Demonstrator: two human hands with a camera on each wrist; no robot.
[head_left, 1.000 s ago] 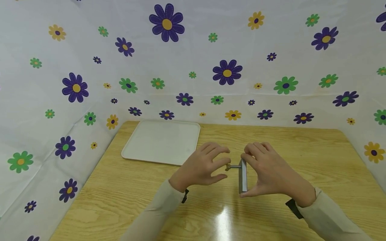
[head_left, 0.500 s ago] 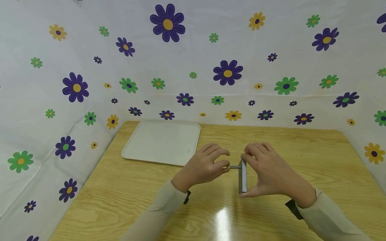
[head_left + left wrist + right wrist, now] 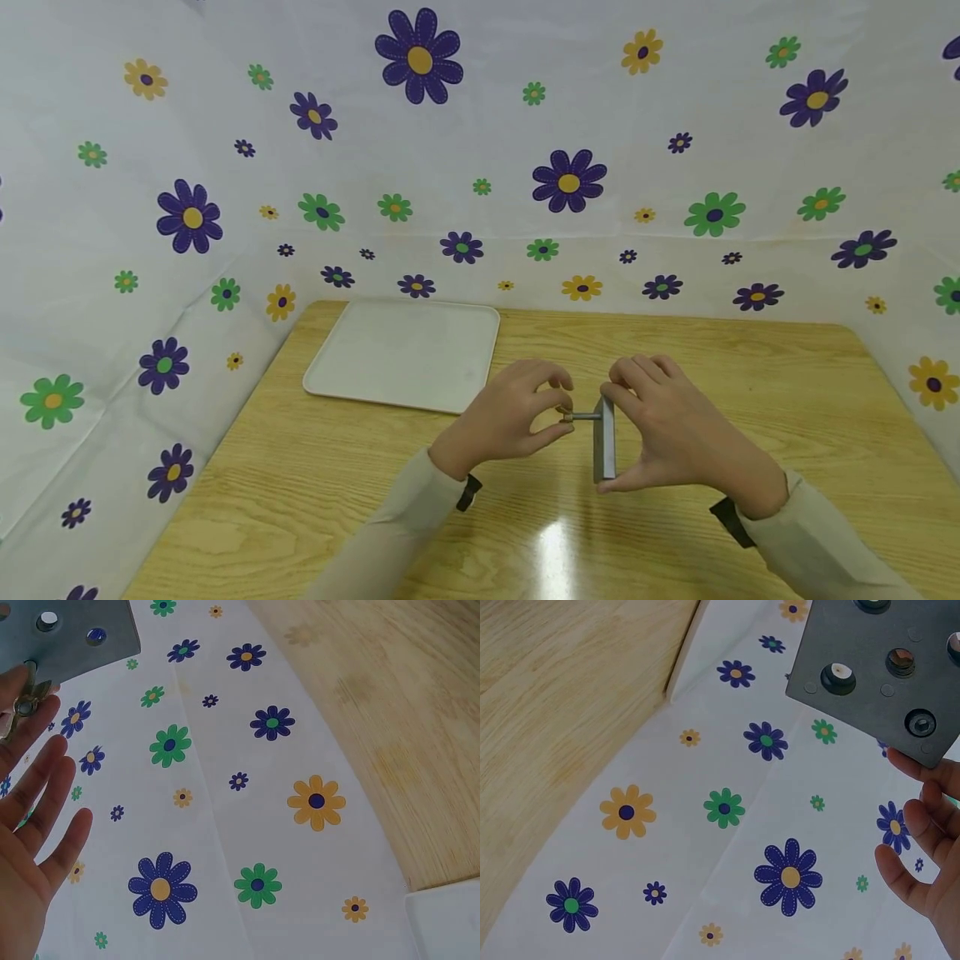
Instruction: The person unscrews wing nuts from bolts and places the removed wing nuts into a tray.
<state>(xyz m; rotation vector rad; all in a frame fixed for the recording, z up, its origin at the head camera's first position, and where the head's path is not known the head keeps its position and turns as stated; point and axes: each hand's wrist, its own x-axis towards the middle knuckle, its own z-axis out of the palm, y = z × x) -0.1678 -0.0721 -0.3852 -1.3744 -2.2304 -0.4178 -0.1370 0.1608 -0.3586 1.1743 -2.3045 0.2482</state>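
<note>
A grey metal plate (image 3: 604,446) with several round holes stands on edge in the air over the table. My right hand (image 3: 675,421) holds it, fingers at the top edge and thumb at the bottom. A bolt (image 3: 587,416) sticks out of its left face, carrying a brass-coloured wing nut (image 3: 27,703) at its free end. My left hand (image 3: 513,412) has thumb and index finger on either side of the wing nut, while its other fingers are bent loosely. In the right wrist view, a bolt head (image 3: 920,723) sits in one of the plate's recessed holes.
A white tray (image 3: 401,354) lies flat at the back left of the wooden table (image 3: 300,500). A white sheet (image 3: 480,125) with printed flowers hangs behind the table and at its sides.
My left thumb and index finger have closed in from a wide spread to the wing nut, and the thumb has shifted beneath it. The right hand and plate stay in place.
</note>
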